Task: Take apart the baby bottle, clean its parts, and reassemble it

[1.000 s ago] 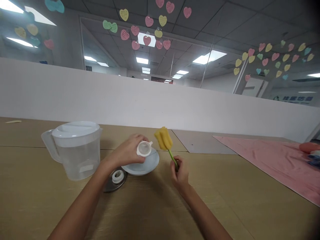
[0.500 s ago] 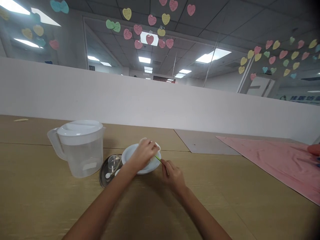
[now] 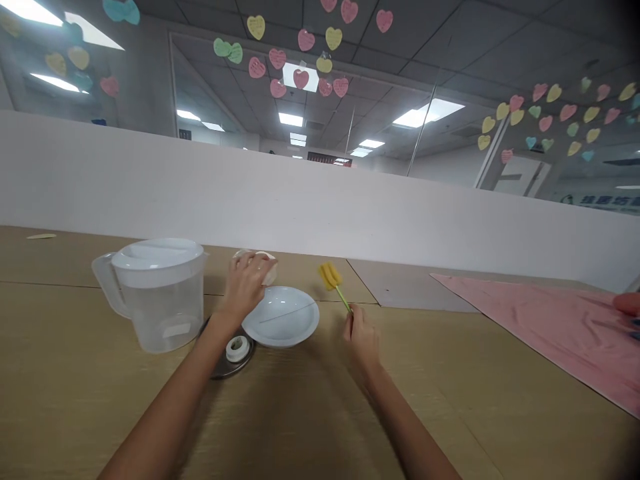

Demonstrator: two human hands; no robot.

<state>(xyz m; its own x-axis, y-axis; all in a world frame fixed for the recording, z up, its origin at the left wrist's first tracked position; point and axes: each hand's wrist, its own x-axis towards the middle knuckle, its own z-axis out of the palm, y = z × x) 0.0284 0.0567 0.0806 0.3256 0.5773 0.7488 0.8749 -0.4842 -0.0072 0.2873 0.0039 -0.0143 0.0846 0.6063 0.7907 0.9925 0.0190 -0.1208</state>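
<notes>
My left hand [image 3: 245, 283] is closed round a pale, partly see-through bottle [image 3: 271, 272], mostly hidden behind the fingers, over the far left rim of a white bowl [image 3: 280, 337]. To the right of the bowl, my right hand [image 3: 361, 337] grips the thin green handle of a bottle brush [image 3: 330, 275]. Its yellow sponge head points up and away, apart from the bowl. A thin line crosses the inside of the bowl. Left of it, a white ring-shaped collar [image 3: 237, 349] lies on a dark round tray [image 3: 227, 368], partly covered by my left forearm.
A clear pitcher [image 3: 163, 313] with a white lid stands left of the tray. On the right, a pink cloth [image 3: 550, 327] covers the table, with a red object [image 3: 627, 303] at the picture's edge. A low white wall [image 3: 310, 213] runs behind the table.
My left hand has moved left with the bottle, away from over the bowl. My right hand has drawn the brush out to the right, and its yellow head now shows.
</notes>
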